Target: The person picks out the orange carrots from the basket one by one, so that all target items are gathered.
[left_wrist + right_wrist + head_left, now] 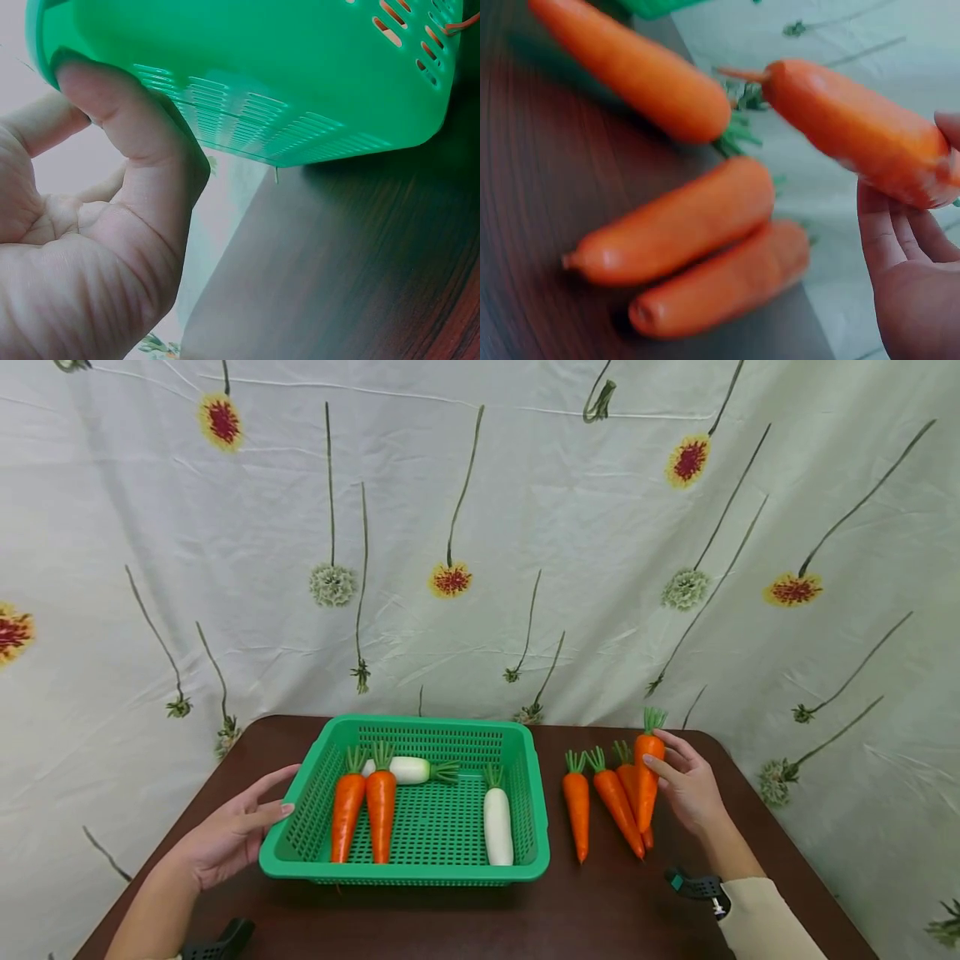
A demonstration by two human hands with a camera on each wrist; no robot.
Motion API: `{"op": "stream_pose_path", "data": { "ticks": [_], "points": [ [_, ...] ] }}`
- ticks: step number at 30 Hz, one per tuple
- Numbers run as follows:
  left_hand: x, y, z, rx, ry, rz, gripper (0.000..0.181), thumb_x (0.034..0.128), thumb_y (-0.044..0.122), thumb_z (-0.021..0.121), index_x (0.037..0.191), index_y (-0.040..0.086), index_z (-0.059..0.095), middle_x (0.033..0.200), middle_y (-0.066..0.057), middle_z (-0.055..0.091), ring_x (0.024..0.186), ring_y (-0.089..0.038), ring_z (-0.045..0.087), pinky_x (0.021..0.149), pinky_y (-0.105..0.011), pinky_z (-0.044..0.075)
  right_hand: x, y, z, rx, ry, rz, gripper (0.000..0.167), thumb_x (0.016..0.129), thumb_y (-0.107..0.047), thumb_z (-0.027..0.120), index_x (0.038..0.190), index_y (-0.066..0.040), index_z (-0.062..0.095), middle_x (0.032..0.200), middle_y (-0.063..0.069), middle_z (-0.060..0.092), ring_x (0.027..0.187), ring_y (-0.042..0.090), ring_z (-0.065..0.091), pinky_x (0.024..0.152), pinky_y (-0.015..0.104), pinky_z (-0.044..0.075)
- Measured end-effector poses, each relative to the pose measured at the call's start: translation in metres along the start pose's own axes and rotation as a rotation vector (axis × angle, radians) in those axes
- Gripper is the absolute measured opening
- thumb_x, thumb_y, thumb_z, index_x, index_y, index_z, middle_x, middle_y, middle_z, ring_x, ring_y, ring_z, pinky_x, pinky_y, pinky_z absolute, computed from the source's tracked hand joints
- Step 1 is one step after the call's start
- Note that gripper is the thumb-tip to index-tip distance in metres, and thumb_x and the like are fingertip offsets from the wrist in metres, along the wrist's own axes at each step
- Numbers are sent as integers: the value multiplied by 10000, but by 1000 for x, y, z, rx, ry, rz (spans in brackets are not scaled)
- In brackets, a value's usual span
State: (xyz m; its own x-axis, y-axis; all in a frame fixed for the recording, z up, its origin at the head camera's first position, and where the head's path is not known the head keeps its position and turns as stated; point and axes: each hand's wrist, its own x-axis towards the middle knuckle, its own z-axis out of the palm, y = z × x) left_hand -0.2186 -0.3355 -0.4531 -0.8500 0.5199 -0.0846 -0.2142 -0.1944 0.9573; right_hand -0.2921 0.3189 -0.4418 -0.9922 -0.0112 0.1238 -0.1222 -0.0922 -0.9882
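Observation:
My right hand [690, 781] pinches an orange carrot [647, 777] with a green top between thumb and fingers, raised above the table. In the right wrist view the held carrot [855, 127] points its thin tip away from the palm. Three more carrots lie below it, among them a left one [576, 806] and a middle one [617, 802]; the third [627, 777] is partly hidden. My left hand [228, 835] touches the left rim of a green plastic basket [536, 810], its thumb against the edge in the left wrist view. Inside are two carrots [381, 810] and two white radishes [497, 827].
The dark brown wooden table [600, 910] carries the basket on its left half and the loose carrots at right. A pale curtain [570, 527] with printed flowers hangs behind the table. Each wrist wears a black strap [697, 887].

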Motion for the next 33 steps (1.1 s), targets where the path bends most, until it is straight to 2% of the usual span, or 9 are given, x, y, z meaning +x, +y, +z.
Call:
{"op": "stream_pose_path", "data": {
  "ticks": [9, 14, 17, 20, 23, 26, 33],
  "points": [
    [0, 0, 0, -8, -8, 5, 644, 1117, 85, 352, 1610, 266, -22, 1315, -50, 691, 1157, -304, 715, 941, -559, 573, 1, 10, -30, -116, 73, 62, 599, 967, -153, 721, 1513, -87, 482, 1093, -143, 654, 939, 34, 699, 819, 203, 614],
    [0, -1, 0, -6, -5, 5, 655, 1117, 86, 355, 1613, 257, -37, 1315, -48, 689, 1158, -303, 715, 941, -560, 572, 4, 15, -44, -249, 37, 101, 634, 958, -219, 741, 1513, -62, 477, 1092, -170, 657, 954, 16, 705, 839, 188, 603],
    [0, -1, 0, -9, -6, 7, 647, 1117, 85, 352, 1612, 264, -24, 1313, -49, 692, 1154, -302, 717, 940, -558, 573, 8, 20, -51, -343, -16, 135, 666, 960, -247, 740, 1523, -37, 454, 1206, -65, 646, 988, 23, 699, 875, 204, 599],
    [0, -1, 0, -11, -5, 9, 641, 1117, 84, 351, 1612, 272, -10, 1309, -48, 694, 1150, -301, 718, 939, -554, 576, 11, 24, -56, -417, -77, 168, 689, 969, -271, 729, 1539, -30, 428, 1370, 131, 579, 1021, 42, 687, 919, 253, 603],
    [0, -1, 0, -11, -3, 8, 639, 1117, 84, 352, 1611, 274, -5, 1307, -47, 695, 1148, -302, 719, 940, -554, 575, 13, 28, -59, -441, -102, 187, 688, 971, -273, 726, 1538, -24, 427, 1460, 278, 492, 1027, 65, 681, 925, 281, 605],
    [0, -1, 1, -9, 0, 6, 642, 1117, 85, 355, 1610, 267, -13, 1306, -48, 696, 1147, -305, 720, 941, -557, 573, 15, 30, -59, -437, -110, 195, 685, 975, -260, 722, 1534, -1, 421, 1461, 309, 482, 1012, 78, 687, 905, 278, 608],
    [0, -2, -1, -3, 7, 2, 653, 1117, 89, 360, 1613, 264, -26, 1307, -46, 693, 1152, -309, 717, 942, -562, 571, 19, 33, -53, -444, -89, 234, 690, 951, -246, 752, 1513, 17, 450, 1373, 251, 571, 983, 99, 697, 886, 296, 621]
  ]
}}
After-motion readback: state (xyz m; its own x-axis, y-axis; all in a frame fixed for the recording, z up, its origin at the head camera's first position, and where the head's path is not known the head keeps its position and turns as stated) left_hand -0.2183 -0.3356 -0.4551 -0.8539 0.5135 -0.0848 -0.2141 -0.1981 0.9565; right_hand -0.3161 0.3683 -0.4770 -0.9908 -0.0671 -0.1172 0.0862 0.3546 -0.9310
